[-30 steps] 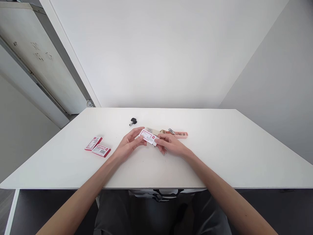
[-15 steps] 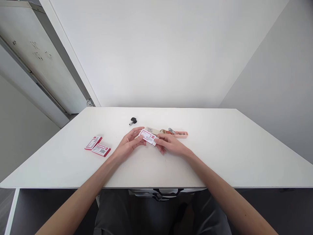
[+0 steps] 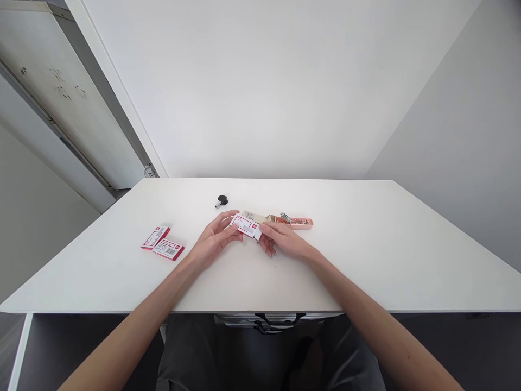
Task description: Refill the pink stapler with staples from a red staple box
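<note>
Both hands hold one small red-and-white staple box [image 3: 246, 225] just above the white table [image 3: 366, 255], near its middle. My left hand [image 3: 214, 239] pinches the box's left end between thumb and fingers. My right hand [image 3: 283, 241] grips its right end, fingers curled. Right behind my right hand lies a pink stapler [image 3: 296, 221], opened flat with its metal insides showing. A beige piece sits between the box and the stapler, partly hidden.
Two more red-and-white staple boxes [image 3: 163, 244] lie together on the left of the table. A small black-and-silver object [image 3: 221, 201] rests farther back. A white wall stands behind the table; a drawer handle [image 3: 279, 320] shows under the front edge.
My right hand has slid slightly left along the staple box, covering more of its right end. Everything else has kept its place.
</note>
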A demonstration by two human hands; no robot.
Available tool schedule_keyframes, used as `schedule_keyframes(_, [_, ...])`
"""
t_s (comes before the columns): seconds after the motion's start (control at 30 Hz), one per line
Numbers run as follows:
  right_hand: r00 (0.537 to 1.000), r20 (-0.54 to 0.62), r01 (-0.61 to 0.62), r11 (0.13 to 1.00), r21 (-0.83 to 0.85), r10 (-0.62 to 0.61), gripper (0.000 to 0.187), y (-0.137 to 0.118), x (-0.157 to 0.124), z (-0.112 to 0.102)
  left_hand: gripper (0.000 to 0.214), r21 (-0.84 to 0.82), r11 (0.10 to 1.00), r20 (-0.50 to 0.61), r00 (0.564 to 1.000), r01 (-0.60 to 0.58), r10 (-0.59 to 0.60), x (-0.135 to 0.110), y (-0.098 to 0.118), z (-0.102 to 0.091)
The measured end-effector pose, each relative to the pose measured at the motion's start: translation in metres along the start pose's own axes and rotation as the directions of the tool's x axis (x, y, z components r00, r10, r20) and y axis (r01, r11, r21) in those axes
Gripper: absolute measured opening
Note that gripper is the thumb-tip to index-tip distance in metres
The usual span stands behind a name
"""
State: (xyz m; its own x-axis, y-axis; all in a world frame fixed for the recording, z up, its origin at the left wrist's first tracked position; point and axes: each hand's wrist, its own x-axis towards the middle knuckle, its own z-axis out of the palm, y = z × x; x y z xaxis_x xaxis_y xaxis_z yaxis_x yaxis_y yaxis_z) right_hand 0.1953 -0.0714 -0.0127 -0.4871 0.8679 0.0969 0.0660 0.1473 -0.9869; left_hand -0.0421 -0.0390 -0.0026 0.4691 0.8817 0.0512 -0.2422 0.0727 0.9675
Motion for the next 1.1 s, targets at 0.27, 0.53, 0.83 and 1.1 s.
schedule_keyframes(0.27, [0.999,-0.040,-0.026,0.997,-0.068,0.023,0.052,-0.0031,-0.0004,0.0025,0.042,-0.014,1.000,-0.006,1.000,0.011,-0.012,-0.0003,0.0002,0.0001])
schedule_keyframes(0.53, [0.999,-0.007,-0.039,0.996,-0.085,0.039,0.042,-0.0066,-0.0033,0.0018,0.043,0.001,1.000,0.003,1.000,0.010,-0.010,-0.0007,-0.0004,-0.0003])
schedule_keyframes(0.83, [0.999,-0.012,-0.049,0.995,-0.086,0.048,0.041,-0.0052,-0.0032,0.0016,0.046,0.029,1.000,0.008,1.000,-0.011,0.011,-0.0011,0.0003,0.0009])
schedule_keyframes(1.1, [0.999,-0.009,-0.045,0.998,-0.035,0.045,0.046,-0.0032,-0.0012,0.0023,0.045,0.105,0.991,0.022,0.996,-0.085,0.083,-0.0020,0.0020,0.0048])
